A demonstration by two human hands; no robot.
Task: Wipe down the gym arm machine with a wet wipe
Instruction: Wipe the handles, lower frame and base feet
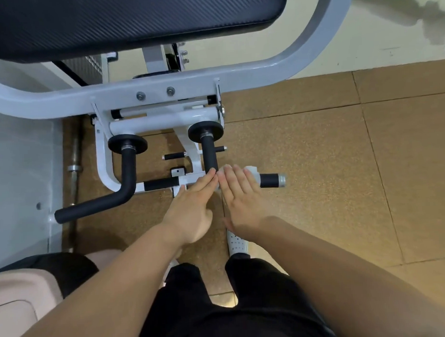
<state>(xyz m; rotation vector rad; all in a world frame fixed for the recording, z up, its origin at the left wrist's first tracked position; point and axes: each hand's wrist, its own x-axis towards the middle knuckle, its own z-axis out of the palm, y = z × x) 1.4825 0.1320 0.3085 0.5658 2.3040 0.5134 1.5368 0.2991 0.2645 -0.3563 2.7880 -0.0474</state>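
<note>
The gym arm machine has a white tube frame [163, 79], a black pad [135, 17] on top and two black L-shaped foam handles. My right hand [240, 198] lies flat over the right handle [269, 180], pressing a white wet wipe [251, 170] that peeks out past my fingertips. Only the handle's end with its metal cap shows beyond the wipe. My left hand [192, 207] reaches in beside it, fingers straight, tips touching the bend of the same handle. The left handle [96, 205] is untouched.
A steel barbell [76, 158] lies on the floor to the left of the machine. A pale pink object [19, 301] sits at the lower left. My white shoe [236, 241] stands on brown floor tiles [342, 164] below the handles.
</note>
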